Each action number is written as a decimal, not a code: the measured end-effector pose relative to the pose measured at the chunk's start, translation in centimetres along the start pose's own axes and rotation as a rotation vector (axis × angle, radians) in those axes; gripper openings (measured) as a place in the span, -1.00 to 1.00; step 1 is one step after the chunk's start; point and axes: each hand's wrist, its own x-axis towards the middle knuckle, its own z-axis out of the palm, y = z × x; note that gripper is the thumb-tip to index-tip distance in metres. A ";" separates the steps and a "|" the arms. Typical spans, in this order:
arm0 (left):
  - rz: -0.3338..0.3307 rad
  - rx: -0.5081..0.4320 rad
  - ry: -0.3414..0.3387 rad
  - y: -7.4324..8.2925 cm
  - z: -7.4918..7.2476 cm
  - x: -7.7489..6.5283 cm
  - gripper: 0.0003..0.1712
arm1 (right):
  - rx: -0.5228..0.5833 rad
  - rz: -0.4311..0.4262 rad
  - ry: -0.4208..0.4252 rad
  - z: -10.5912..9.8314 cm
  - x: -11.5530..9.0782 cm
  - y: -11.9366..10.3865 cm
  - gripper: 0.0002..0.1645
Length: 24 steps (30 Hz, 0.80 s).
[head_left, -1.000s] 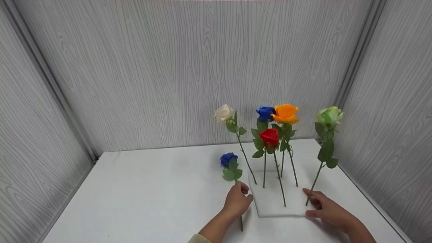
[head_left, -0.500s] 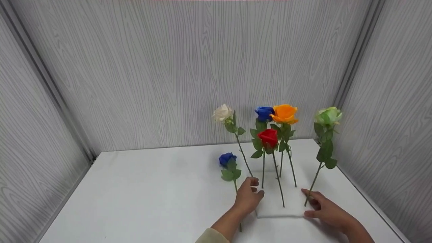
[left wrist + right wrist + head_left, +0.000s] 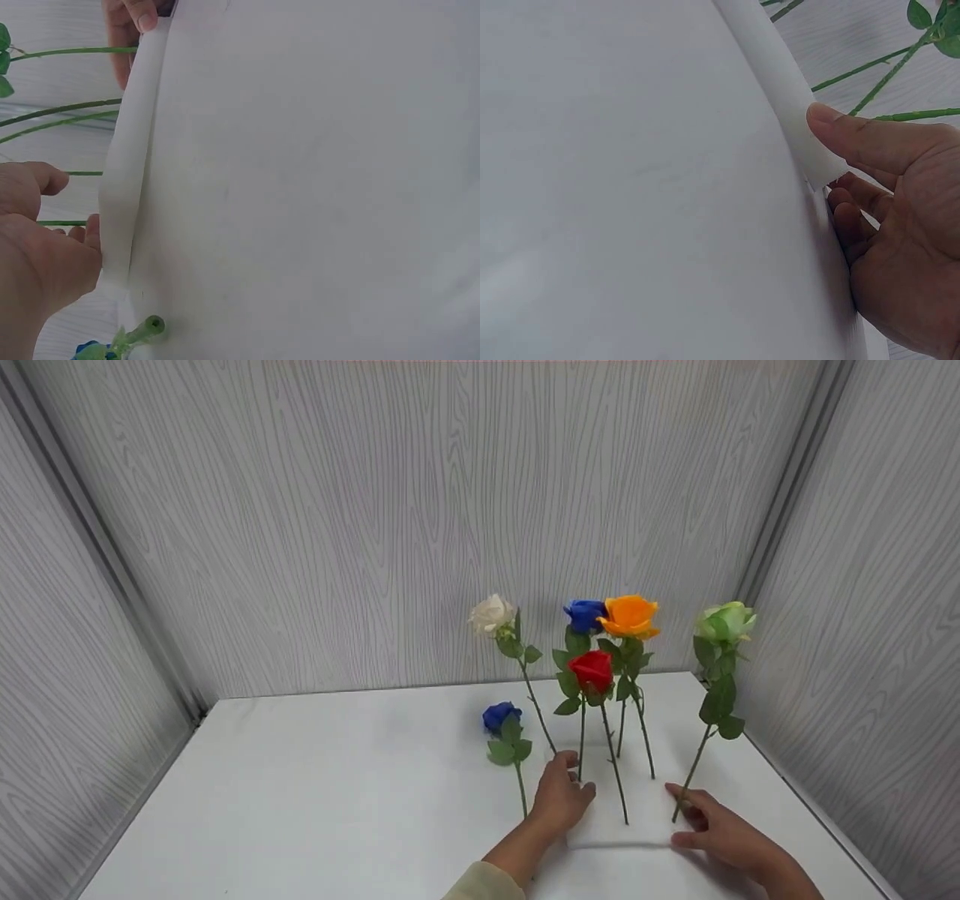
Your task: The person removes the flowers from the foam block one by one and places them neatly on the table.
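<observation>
A white foam-like slab (image 3: 600, 838) lies on the table with several upright artificial roses stuck in it. My left hand (image 3: 559, 802) is at its left side, beside the foot of the white rose (image 3: 492, 615). In the left wrist view, the thumb of that hand (image 3: 49, 259) stands apart from the fingers, which rest at the slab's side. My right hand (image 3: 724, 825) grips the front right corner, near the stem of the pale green rose (image 3: 727, 622). The right wrist view has its thumb (image 3: 862, 139) on the slab's front face. A blue rose (image 3: 501, 718) lies left of the slab.
In the slab also stand a red rose (image 3: 592, 671), an orange rose (image 3: 630, 616) and another blue rose (image 3: 585, 615), their stems close between my hands. Grey wood-grain panels (image 3: 360, 525) wall the white table (image 3: 315, 787) at the back and both sides.
My left hand has left the lying blue rose's stem and moved right to the slab's left side. The right hand keeps its place at the corner.
</observation>
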 end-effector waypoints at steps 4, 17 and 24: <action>-0.008 -0.020 -0.019 -0.1 0.1 0.3 -0.40 | -0.005 -0.003 0.001 0.1 0.0 0.0 0.15; 0.040 -0.018 0.000 -0.1 -0.9 0.8 -0.64 | -0.009 0.015 0.025 0.3 0.2 0.2 0.17; 0.077 -0.024 0.012 -0.2 -1.2 1.0 -0.75 | -0.024 -0.005 0.034 0.2 0.0 -0.2 0.15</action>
